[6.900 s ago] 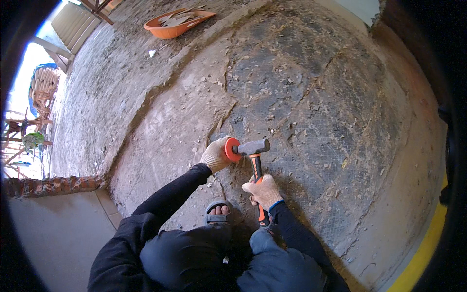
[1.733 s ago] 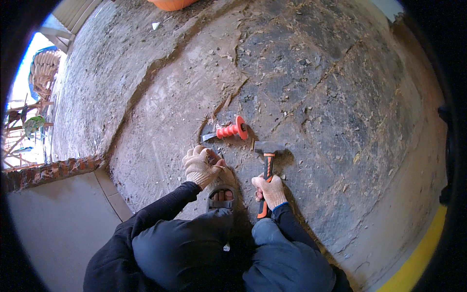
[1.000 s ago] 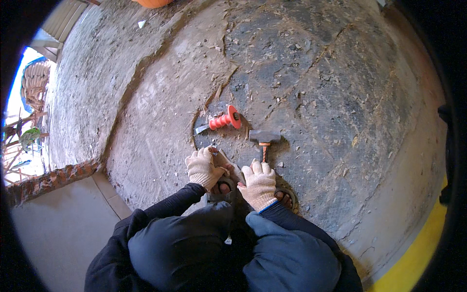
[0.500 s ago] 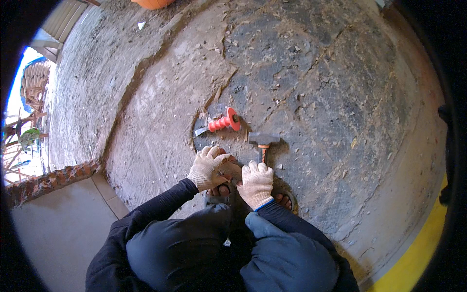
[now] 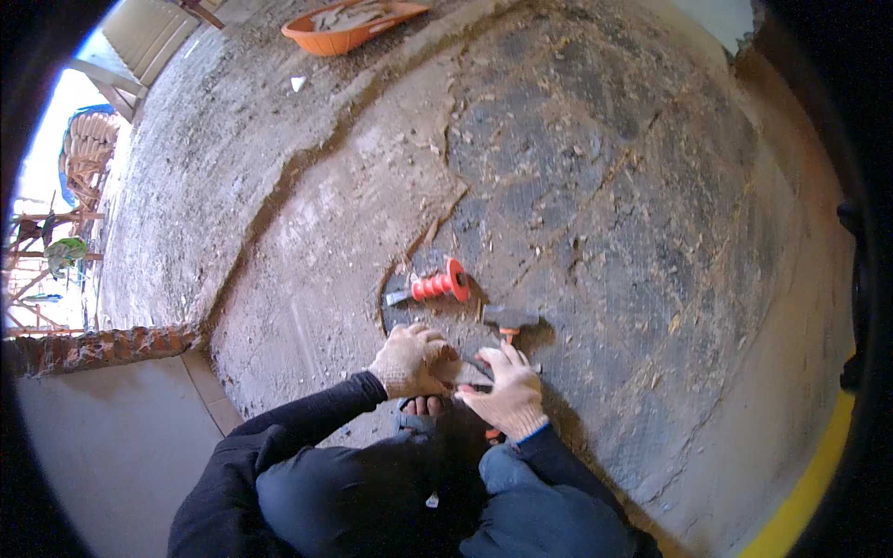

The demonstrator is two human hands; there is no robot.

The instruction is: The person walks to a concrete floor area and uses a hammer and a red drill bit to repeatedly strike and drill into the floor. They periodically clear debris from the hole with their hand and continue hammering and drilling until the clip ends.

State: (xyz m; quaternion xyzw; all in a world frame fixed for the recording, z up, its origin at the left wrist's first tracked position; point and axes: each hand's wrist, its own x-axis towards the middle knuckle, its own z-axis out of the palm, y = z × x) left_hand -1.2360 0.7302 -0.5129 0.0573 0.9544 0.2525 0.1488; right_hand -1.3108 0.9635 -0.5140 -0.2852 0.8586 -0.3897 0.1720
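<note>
In front of my knees, both hands wear cream knitted gloves with bare fingertips showing. My left hand (image 5: pixel 407 361) is closed on the left end of a flat greyish-brown fragment (image 5: pixel 459 374). On the fragment's other end, my right hand (image 5: pixel 508 394) pinches with thumb and fingers. What the fragment is made of I cannot tell. Just beyond my right hand lies a hammer (image 5: pixel 510 317) with a grey steel head; its orange-and-black handle is mostly hidden behind that hand. Further left on the ground, a flat chisel (image 5: pixel 439 284) has a red ribbed grip with a round hand guard.
An orange tub (image 5: pixel 339 39) with rubble stands at the far side. A raised broken edge (image 5: pixel 279 186) runs across the rough floor, which is scattered with chips. At left, a broken brick edge (image 5: pixel 112 348) borders smooth tile (image 5: pixel 112 437). My sandaled foot (image 5: pixel 420 409) is below my hands.
The view has tilted up, so more of the orange tub shows. My right hand has turned, its thumb now apart from the fingers, and the fragment shows more plainly between both hands.
</note>
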